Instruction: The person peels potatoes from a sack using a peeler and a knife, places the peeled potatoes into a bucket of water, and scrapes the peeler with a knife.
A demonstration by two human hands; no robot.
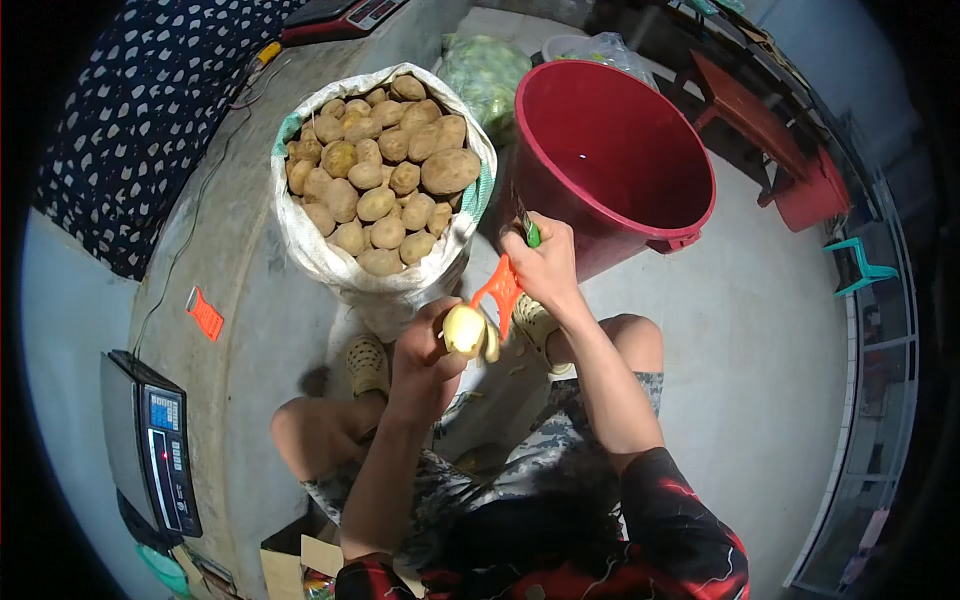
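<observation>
My left hand (422, 362) is closed around a partly peeled potato (463, 328), whose pale yellow flesh faces up. A strip of peel (492, 343) hangs at its right side. Closed in my right hand (545, 262) is an orange peeler (503, 290), its head against or very close to the potato. A knife with a green handle (532, 234) also sticks out of the same fist, its dark blade pointing away from me. Just beyond my hands stands a white woven sack (320, 262) full of unpeeled potatoes (378, 203).
A large red bucket (600, 225) stands right of the sack. Behind them lies a clear plastic bag of green produce (485, 75). On the left ledge are a digital scale (165, 450) and an orange tag-like piece (205, 313). Peel scraps lie between my feet. A cardboard box (285, 570) sits lower left.
</observation>
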